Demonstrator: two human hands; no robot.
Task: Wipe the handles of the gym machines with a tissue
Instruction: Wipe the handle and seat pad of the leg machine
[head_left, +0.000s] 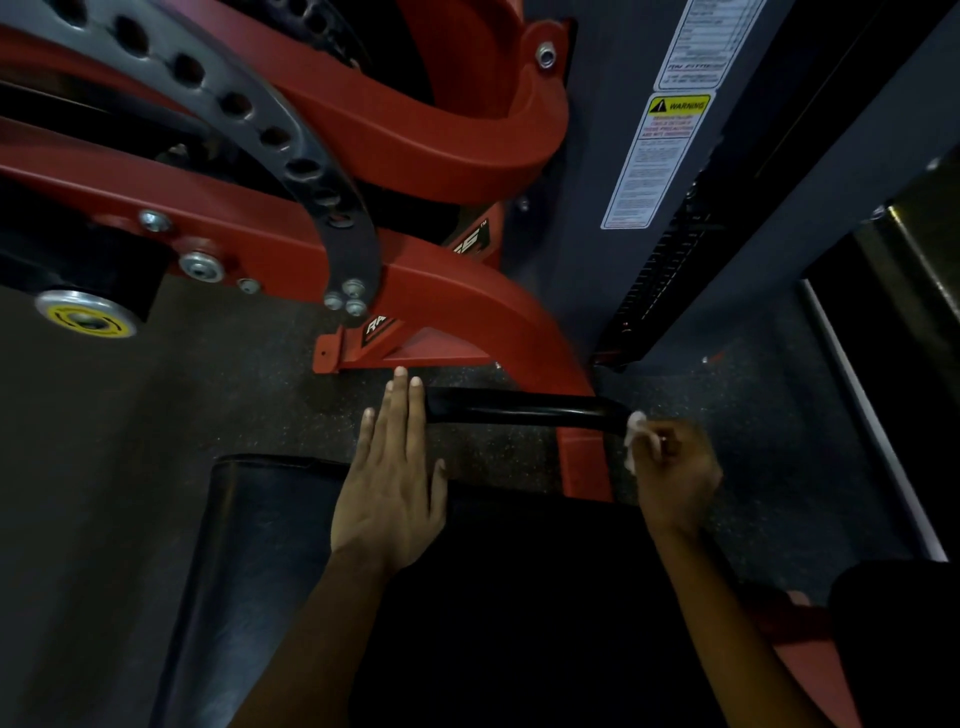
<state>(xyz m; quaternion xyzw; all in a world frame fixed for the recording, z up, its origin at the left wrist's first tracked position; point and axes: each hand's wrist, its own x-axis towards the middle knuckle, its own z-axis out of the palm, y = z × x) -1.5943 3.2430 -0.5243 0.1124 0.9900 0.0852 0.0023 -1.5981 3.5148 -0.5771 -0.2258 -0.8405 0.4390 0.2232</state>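
Note:
A black handle (519, 410) runs crosswise from the red machine frame (467, 306), above the dark floor. My right hand (675, 473) pinches a small white tissue (632, 436) and holds it against the handle's right end. My left hand (395, 478) lies flat with straight fingers over the handle's left end, its fingertips reaching past it. The handle's middle stretch shows bare and glossy between the two hands.
A black padded seat (270, 545) sits below my hands. A perforated grey adjustment plate (291, 150) curves above the frame. The dark weight-stack column (613, 182) with a warning label (660, 156) rises at the right. A yellow-marked knob (85, 314) sits at the left.

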